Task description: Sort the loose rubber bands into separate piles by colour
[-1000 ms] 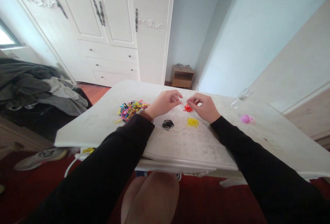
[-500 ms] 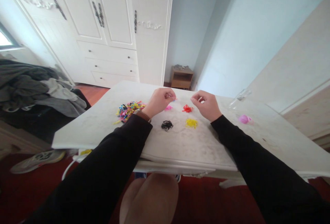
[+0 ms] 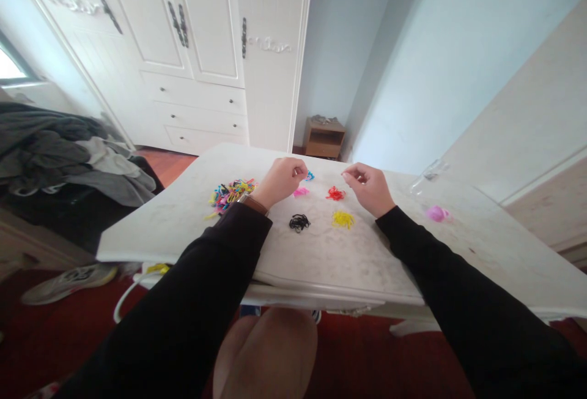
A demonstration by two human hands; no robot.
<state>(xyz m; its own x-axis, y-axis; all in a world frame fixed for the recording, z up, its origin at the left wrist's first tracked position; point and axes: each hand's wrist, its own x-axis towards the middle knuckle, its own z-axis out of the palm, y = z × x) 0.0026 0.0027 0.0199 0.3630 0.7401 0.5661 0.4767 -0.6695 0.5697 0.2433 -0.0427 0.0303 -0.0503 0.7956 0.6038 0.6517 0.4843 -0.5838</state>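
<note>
So on the far left, some grey clothes are lying heaped up, well off the white table. On the table's left side, the mixed pile of little coloured bands is sitting just beside the left wrist, probably because that's leaving the middle free for the smaller bunches. The left hand is hovering above the tabletop with its fingers curling in toward the thumb, knuckles up, wrist angled inward.

Next along, the black bunch is lying nearest the body, with the pink bunch and then the blue bunch sitting farther back, right by the left fingertips. The red bunch and the yellow bunch are lying a bit to the right. I'm guessing the gaps are there for stopping colours from mixing.

The right hand is hanging just past the red, thumb and index nearly meeting in a fine pinch, which is suiting bits this thin. At this size I honestly can't tell if either hand is gripping anything. Farther right, a clear container and a purple thing are sitting well apart, out of the way.
</note>
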